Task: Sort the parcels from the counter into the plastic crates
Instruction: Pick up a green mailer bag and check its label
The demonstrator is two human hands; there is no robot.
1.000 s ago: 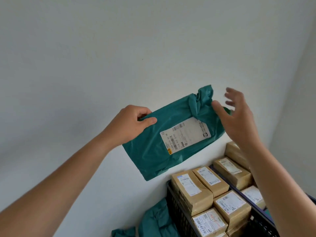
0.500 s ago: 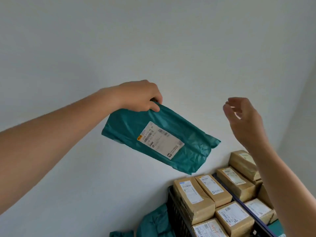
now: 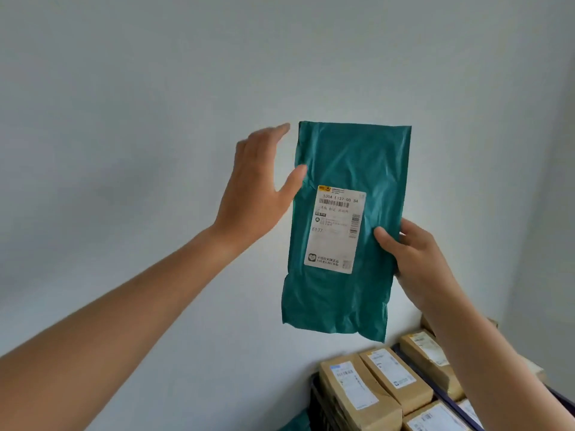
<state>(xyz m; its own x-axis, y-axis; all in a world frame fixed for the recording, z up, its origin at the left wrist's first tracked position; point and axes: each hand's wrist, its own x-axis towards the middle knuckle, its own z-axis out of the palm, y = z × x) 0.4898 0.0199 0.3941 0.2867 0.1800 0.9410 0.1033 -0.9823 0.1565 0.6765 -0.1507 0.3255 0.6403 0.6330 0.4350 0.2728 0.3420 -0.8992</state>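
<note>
The green parcel hangs upright, long axis vertical and label facing the viewer. The right hand pinches its right edge, while the left hand is spread flat beside its left edge. Below and to the right, a dark crate holds brown parcels packed side by side.
</note>
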